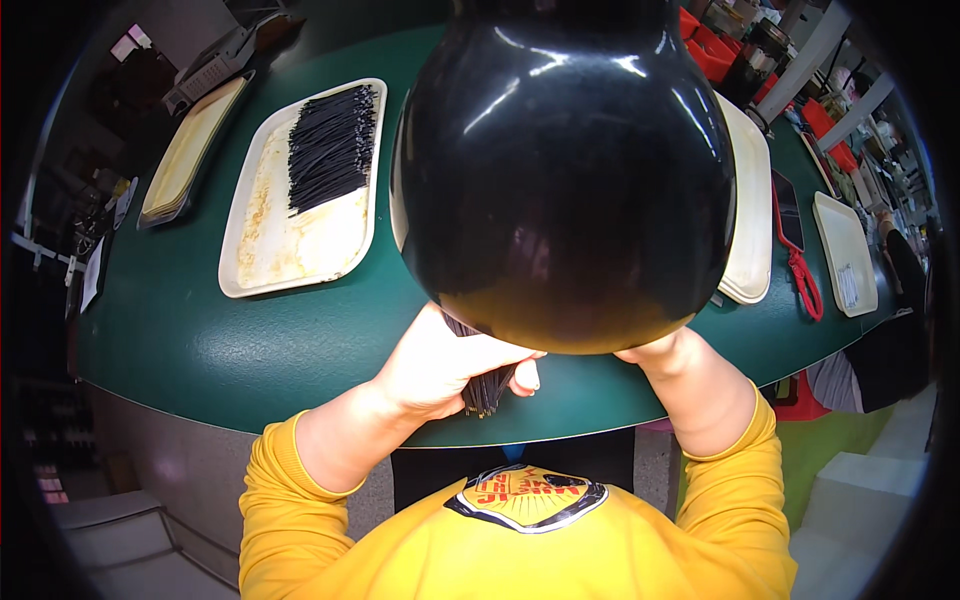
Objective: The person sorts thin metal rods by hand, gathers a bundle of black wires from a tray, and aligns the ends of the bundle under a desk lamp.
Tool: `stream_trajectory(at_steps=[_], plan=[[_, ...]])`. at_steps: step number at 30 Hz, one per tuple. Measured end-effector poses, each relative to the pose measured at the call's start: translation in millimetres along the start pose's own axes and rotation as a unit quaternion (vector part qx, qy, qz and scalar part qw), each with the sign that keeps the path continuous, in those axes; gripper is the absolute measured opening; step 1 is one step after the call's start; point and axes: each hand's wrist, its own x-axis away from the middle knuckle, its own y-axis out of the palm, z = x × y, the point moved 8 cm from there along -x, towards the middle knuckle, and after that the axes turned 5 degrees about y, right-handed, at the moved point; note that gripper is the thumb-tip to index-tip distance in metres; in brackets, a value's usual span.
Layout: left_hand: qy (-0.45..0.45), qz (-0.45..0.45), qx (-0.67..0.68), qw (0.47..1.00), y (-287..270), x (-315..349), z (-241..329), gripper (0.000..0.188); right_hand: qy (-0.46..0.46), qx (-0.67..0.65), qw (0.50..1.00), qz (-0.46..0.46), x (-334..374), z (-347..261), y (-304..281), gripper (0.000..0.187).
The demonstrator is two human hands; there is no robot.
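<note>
Green tabletop (250, 350) here, and going by the head view, our only one, we'd call it partway: one tray (232, 240) has a dense patch of black wires (332, 150) at its upper right, while the rest of it is uncovered and stained. The bundle (488, 392) is outside that tray, by the table's near edge, with the left hand (440, 365) clamped around it. The right hand (662, 350) runs under a big black dome (570, 180), so we can't tell if its fingers are gripping anything. That dome also blocks mid-table, so no idea what's done there. Otherwise we've got a tan stack (195, 150) left, pale trays (752, 180) and a red loop (806, 285) right, red bins (710, 50) behind, and a grey floor (230, 450) below.
</note>
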Motion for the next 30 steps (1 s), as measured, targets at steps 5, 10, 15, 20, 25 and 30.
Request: stream_trajectory(at_steps=[5, 10, 15, 20, 25, 30], plan=[[-0.002, 0.010, 0.010, 1.000, 0.1, 0.6, -1.2, 0.010, 0.045, -0.034, 0.998, -0.013, -5.9, 9.9, 2.7, 0.014], [0.002, 0.003, -0.003, 1.000, -1.6, -0.3, -0.9, 0.009, -0.049, 0.049, 0.997, -0.028, -3.1, -4.2, -3.0, 0.014], [-0.005, 0.013, -0.016, 1.000, -5.1, 1.0, -1.7, 0.010, -0.075, 0.093, 0.993, 0.006, -1.7, -8.8, -3.7, 0.014], [-0.009, 0.031, -0.010, 0.999, -4.9, 1.3, 1.4, 0.009, -0.077, 0.083, 0.993, 0.019, -1.3, -7.8, -8.5, 0.015], [-0.009, 0.025, -0.011, 1.000, -4.0, 1.3, 1.9, 0.008, -0.077, 0.097, 0.992, 0.036, -0.8, -5.5, -12.6, 0.016], [-0.014, 0.040, -0.024, 0.999, -8.4, 1.7, -0.6, 0.009, -0.110, 0.217, 0.968, 0.067, 1.5, -13.6, -5.4, 0.017]])
